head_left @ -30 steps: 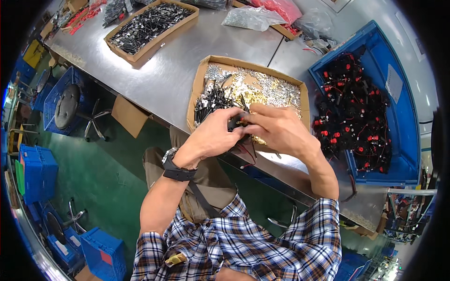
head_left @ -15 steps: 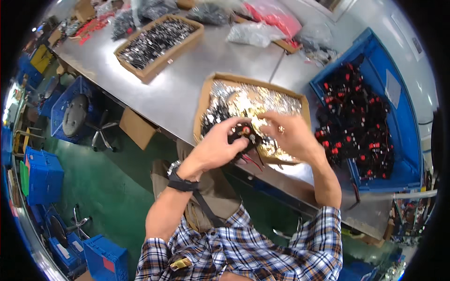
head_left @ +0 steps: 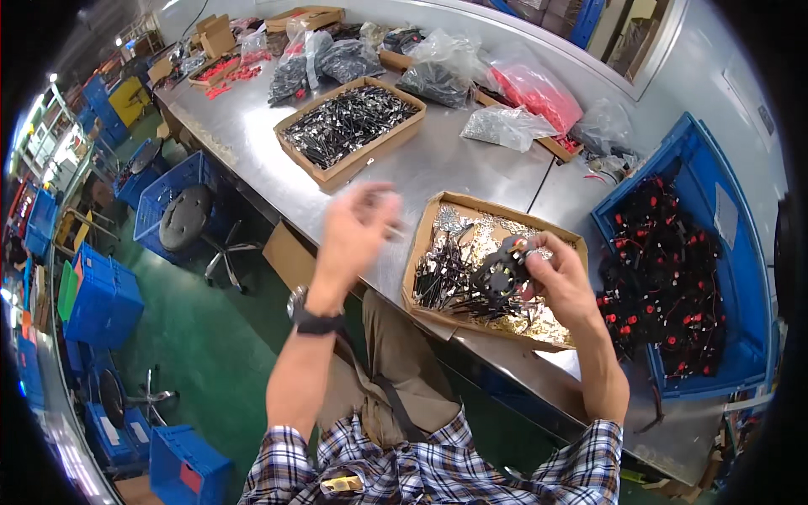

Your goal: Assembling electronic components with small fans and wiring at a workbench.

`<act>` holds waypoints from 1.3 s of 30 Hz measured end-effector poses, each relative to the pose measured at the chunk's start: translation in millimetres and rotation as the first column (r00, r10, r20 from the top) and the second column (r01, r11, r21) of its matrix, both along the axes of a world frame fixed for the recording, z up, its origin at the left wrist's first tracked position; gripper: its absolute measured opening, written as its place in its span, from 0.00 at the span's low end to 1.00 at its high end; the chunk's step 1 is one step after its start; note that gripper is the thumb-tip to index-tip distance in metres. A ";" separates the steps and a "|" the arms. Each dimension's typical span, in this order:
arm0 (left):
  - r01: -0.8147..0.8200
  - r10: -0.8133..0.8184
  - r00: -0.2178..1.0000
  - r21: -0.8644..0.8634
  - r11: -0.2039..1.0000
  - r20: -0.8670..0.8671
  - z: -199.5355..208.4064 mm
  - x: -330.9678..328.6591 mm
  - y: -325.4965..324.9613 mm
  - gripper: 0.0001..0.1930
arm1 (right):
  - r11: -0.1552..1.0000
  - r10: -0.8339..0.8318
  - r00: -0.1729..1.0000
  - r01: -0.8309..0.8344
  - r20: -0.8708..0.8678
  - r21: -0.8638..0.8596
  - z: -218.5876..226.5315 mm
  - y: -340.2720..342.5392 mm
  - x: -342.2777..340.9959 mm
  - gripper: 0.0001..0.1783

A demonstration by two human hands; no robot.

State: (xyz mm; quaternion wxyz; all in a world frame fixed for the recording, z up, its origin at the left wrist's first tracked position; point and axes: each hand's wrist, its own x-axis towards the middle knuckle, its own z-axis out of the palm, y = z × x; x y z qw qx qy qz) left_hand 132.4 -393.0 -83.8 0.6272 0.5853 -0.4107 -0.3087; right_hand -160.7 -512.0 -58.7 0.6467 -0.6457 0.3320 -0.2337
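My right hand (head_left: 566, 282) grips a black plastic housing (head_left: 498, 276) with round holes, and a small red and a brassy spot show near its top. The housing is held above a shallow cardboard tray (head_left: 431, 220) that contains small shiny metal pieces and a heap of black wire leads (head_left: 439, 278). Off to the left of this tray, my left hand (head_left: 347, 244) hovers over the metal table. Motion smears its curled fingers, so whether they hold anything cannot be made out.
Another cardboard tray (head_left: 332, 175) of black leads with metal ends lies farther back. At right stands a blue bin (head_left: 752, 286) of black and red assemblies. Plastic bags (head_left: 438, 71) of parts line the table's back. A grey-topped stool (head_left: 187, 215) is on the left.
My left hand has left the black housing and swung left, away from the tray. My right hand now holds the housing alone, to the right. The view has shifted too.
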 end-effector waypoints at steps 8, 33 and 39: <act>-0.444 0.192 0.090 -0.133 0.886 0.977 -80.6 102.0 -72.3 0.05 | 0.998 0.042 0.986 -0.048 0.161 0.033 -6.1 -19.0 1.4 0.15; -0.491 0.411 0.871 0.473 0.732 0.269 -92.4 284.1 -104.8 0.16 | 0.964 -0.233 0.932 0.259 0.277 -0.059 26.5 -72.7 -44.9 0.16; -0.510 0.480 0.859 0.381 0.771 0.180 -96.3 261.5 -130.5 0.08 | 0.968 -0.211 0.932 0.242 0.294 -0.073 22.1 -86.3 -60.4 0.15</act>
